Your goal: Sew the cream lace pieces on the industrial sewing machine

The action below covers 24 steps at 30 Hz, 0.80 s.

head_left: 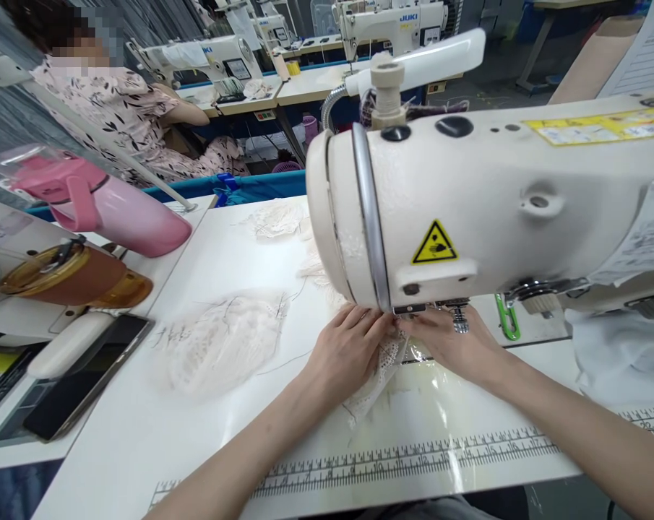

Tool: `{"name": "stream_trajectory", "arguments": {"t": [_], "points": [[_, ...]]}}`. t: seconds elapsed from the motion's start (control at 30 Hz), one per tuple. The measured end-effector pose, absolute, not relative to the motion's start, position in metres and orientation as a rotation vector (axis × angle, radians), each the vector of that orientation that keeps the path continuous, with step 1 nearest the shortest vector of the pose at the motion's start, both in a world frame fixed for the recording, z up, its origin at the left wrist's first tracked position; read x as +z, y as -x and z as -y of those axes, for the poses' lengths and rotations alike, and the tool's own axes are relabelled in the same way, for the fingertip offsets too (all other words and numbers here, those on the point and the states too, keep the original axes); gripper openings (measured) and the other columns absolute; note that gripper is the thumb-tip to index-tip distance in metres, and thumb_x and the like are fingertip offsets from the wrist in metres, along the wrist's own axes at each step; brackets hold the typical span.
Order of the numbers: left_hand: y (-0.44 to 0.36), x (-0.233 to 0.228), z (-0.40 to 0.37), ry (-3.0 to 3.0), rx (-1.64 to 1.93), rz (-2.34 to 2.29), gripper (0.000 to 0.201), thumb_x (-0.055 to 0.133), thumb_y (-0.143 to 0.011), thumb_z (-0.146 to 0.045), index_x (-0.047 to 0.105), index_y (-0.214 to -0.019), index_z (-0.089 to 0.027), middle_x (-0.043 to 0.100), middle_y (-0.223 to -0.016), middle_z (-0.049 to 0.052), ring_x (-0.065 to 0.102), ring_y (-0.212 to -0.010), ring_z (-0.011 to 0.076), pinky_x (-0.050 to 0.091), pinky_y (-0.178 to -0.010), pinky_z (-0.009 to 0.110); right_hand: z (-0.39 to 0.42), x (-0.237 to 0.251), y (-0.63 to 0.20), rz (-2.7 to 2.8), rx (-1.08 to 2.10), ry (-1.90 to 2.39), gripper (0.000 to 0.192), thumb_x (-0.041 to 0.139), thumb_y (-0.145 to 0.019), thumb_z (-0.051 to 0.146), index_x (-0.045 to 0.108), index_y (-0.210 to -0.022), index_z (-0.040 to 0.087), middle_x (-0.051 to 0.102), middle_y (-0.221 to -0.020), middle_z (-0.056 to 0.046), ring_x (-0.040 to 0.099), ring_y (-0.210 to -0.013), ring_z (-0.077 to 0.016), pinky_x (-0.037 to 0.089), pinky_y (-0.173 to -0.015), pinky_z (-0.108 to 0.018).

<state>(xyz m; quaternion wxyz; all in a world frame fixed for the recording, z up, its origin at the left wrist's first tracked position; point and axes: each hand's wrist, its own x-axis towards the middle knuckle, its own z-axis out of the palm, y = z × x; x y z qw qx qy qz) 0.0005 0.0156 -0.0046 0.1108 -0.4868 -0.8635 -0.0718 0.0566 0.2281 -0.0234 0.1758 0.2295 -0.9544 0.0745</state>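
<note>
A cream sewing machine (467, 195) fills the upper right of the view. Both my hands sit under its head at the needle. My left hand (345, 350) presses a strip of white lace (378, 379) against the table, fingers pinched on its upper edge. My right hand (454, 343) holds the same lace from the right side, just below the presser foot (459, 318). The lace trails down toward me between my wrists. The needle itself is hidden behind the machine head.
A heap of white lace pieces (223, 343) lies left of my hands, more lace (277, 220) farther back. A pink bottle (115, 206), an amber bottle (69, 274) and a phone (82, 386) lie at left. A ruler strip (413, 458) runs along the table front. A person (126, 108) sits behind.
</note>
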Motion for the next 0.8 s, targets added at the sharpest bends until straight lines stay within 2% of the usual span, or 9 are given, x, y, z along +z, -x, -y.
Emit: {"name": "stream_trajectory", "arguments": {"t": [0.13,0.27,0.33,0.43,0.47,0.53,0.63,0.73,0.8], "points": [[-0.001,0.0,-0.017,1.446,-0.215,2.522,0.037,0.041,-0.089,-0.015,0.056,-0.123,-0.011,0.066,-0.116,0.01,0.061,-0.105,0.0245,0.047,-0.094,0.041,-0.229,-0.026,-0.054,2.693,0.125,-0.654,0.037,0.051,-0.084,0.008,0.062,-0.11,0.031,0.068,-0.113,0.002,0.066,-0.083,-0.0203,0.04,-0.056,-0.031],[-0.007,0.018,-0.007,1.46,-0.194,2.46,0.034,0.041,-0.095,-0.021,0.056,-0.125,-0.013,0.064,-0.123,0.009,0.058,-0.112,0.0234,0.047,-0.091,0.039,-0.231,-0.03,-0.052,2.646,0.151,-0.692,0.039,0.05,-0.084,0.007,0.062,-0.114,0.028,0.065,-0.122,-0.002,0.066,-0.09,-0.0221,0.041,-0.062,-0.034],[-0.013,0.026,0.007,1.564,-0.204,2.389,0.037,0.041,-0.097,-0.035,0.058,-0.122,-0.014,0.064,-0.123,0.009,0.06,-0.108,0.0242,0.049,-0.082,0.038,-0.231,-0.03,-0.052,2.609,0.14,-0.705,0.041,0.049,-0.085,0.006,0.061,-0.118,0.026,0.065,-0.123,-0.002,0.066,-0.089,-0.0213,0.04,-0.064,-0.034],[-0.027,0.028,0.035,1.794,-0.177,2.244,0.063,0.038,-0.09,-0.064,0.059,-0.122,-0.014,0.067,-0.118,0.011,0.064,-0.096,0.0245,0.05,-0.067,0.035,-0.23,-0.026,-0.052,2.596,0.151,-0.69,0.037,0.048,-0.087,0.007,0.063,-0.116,0.026,0.065,-0.123,0.0,0.066,-0.085,-0.0176,0.039,-0.068,-0.034],[-0.032,0.027,0.042,1.808,-0.152,2.22,0.062,0.042,-0.089,-0.064,0.058,-0.123,-0.014,0.068,-0.116,0.01,0.064,-0.093,0.0235,0.05,-0.065,0.033,-0.229,-0.025,-0.052,2.595,0.163,-0.681,0.036,0.047,-0.087,0.008,0.063,-0.114,0.026,0.066,-0.121,0.001,0.066,-0.084,-0.0167,0.039,-0.068,-0.033],[-0.044,0.024,0.051,1.72,-0.138,2.232,0.041,0.055,-0.09,-0.042,0.058,-0.122,-0.016,0.07,-0.111,0.008,0.066,-0.09,0.0206,0.051,-0.065,0.029,-0.228,-0.023,-0.052,2.604,0.192,-0.679,0.035,0.046,-0.087,0.008,0.064,-0.112,0.026,0.067,-0.117,0.003,0.065,-0.083,-0.0156,0.036,-0.066,-0.032],[-0.055,0.029,0.05,1.444,-0.341,2.423,0.023,0.049,-0.091,-0.01,0.058,-0.112,-0.017,0.069,-0.11,0.007,0.067,-0.091,0.0169,0.053,-0.07,0.024,-0.226,-0.023,-0.053,2.576,0.279,-0.663,0.037,0.044,-0.085,0.01,0.065,-0.111,0.025,0.068,-0.113,0.003,0.064,-0.084,-0.0159,0.033,-0.061,-0.032],[-0.049,0.046,0.037,1.294,-0.43,2.549,0.018,0.039,-0.096,-0.011,0.053,-0.107,-0.016,0.069,-0.109,0.009,0.068,-0.08,0.0136,0.051,-0.058,0.02,-0.224,-0.025,-0.053,2.505,0.346,-0.65,0.03,0.047,-0.085,0.014,0.067,-0.104,0.025,0.069,-0.11,0.005,0.063,-0.081,-0.0146,0.033,-0.061,-0.031],[-0.036,0.056,0.026,1.378,-0.283,2.493,0.012,0.041,-0.097,-0.019,0.052,-0.102,-0.016,0.07,-0.091,0.006,0.065,-0.066,0.0147,0.046,-0.05,0.024,-0.225,-0.025,-0.053,2.476,0.339,-0.674,0.024,0.049,-0.088,0.015,0.069,-0.097,0.026,0.071,-0.104,0.006,0.062,-0.074,-0.0114,0.034,-0.063,-0.03]]}}
